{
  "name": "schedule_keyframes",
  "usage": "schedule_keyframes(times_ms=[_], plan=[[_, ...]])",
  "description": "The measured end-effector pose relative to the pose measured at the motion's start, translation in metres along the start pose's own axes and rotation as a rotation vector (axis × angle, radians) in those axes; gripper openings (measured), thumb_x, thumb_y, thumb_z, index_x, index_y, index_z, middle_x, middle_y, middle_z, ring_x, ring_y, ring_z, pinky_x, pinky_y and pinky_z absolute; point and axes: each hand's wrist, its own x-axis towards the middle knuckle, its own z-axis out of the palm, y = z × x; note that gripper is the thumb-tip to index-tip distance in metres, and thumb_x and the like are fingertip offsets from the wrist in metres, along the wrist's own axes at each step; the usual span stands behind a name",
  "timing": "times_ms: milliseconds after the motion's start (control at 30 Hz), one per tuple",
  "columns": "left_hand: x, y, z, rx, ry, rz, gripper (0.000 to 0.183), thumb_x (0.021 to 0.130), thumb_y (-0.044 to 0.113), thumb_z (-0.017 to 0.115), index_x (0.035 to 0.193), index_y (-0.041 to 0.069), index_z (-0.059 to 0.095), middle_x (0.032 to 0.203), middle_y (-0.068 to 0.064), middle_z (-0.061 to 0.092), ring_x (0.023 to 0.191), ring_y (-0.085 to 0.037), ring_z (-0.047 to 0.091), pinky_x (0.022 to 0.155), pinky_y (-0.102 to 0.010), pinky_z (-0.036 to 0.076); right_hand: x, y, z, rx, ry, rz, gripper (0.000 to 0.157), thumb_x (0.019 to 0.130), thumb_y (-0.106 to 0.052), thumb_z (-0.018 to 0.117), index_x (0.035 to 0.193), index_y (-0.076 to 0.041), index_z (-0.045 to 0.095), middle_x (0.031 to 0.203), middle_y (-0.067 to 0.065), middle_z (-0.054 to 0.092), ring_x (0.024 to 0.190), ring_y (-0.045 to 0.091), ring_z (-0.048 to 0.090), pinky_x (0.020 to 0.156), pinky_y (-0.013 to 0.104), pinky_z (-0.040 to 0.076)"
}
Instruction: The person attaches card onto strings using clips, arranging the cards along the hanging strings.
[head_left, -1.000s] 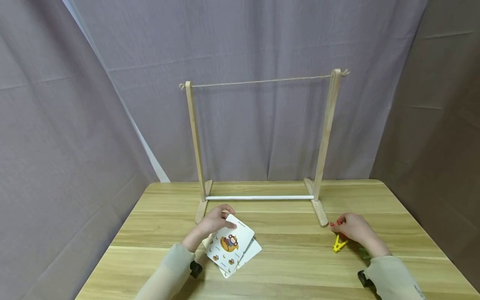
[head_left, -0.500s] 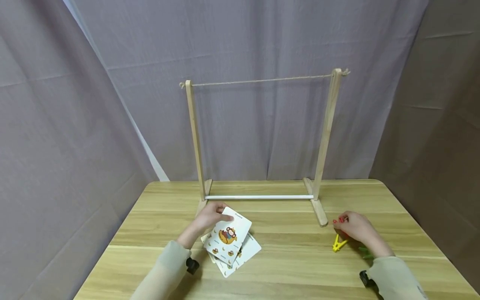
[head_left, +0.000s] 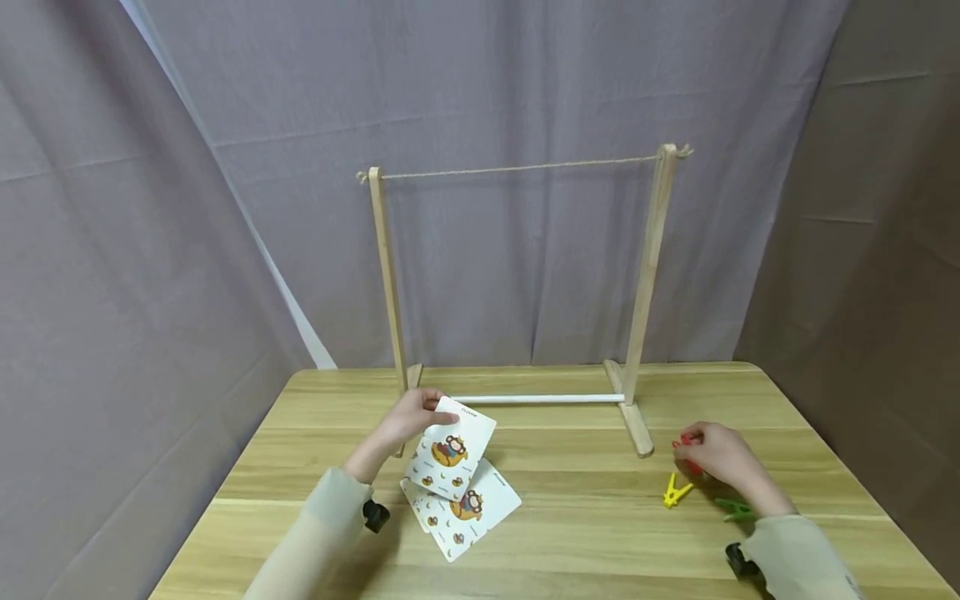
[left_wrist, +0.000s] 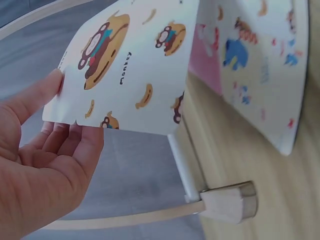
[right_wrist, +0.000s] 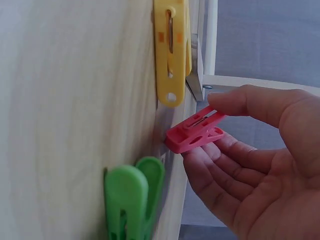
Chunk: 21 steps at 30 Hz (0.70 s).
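My left hand (head_left: 411,417) pinches a white card (head_left: 450,450) printed with a monkey on a banana, thumb on its face and fingers behind. The raised card is tilted and overlaps other cards (head_left: 483,510) lying on the table. In the left wrist view, the hand shows at the edge of the printed card (left_wrist: 130,65). Over on the right, my right hand (head_left: 718,454) pinches a red clothespin (right_wrist: 192,134) by its handles, close above the table. A yellow clothespin (head_left: 677,492) and a green clothespin (head_left: 735,509) lie beside that hand.
A wooden stand (head_left: 647,283) rises at the back of the table (head_left: 585,542). Between its two posts a thin rope (head_left: 517,169) is strung, and a white rod (head_left: 540,399) joins them low down. Grey curtains (head_left: 517,275) hang behind.
My left hand has lifted the top card away from the others, up and to the left, exposing more of the card beneath. The right hand has shifted slightly right with the red clothespin.
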Motion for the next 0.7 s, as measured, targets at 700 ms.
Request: schedule_keyframes(times_ms=[700], plan=[[0.016,0.037,-0.034,-0.004,0.078,0.050,0.014,0.092,0.014,0.073,0.094,0.002,0.066,0.076,-0.004,0.068,0.061,-0.012,0.057,0.054,-0.024,0.045,-0.005,-0.001,-0.018,0.238,0.007,-0.022,0.056,0.092,-0.028,0.075,0.125,0.014,0.058,0.109,0.024,0.070,0.089,0.019,0.067,0.069,0.027,0.054]])
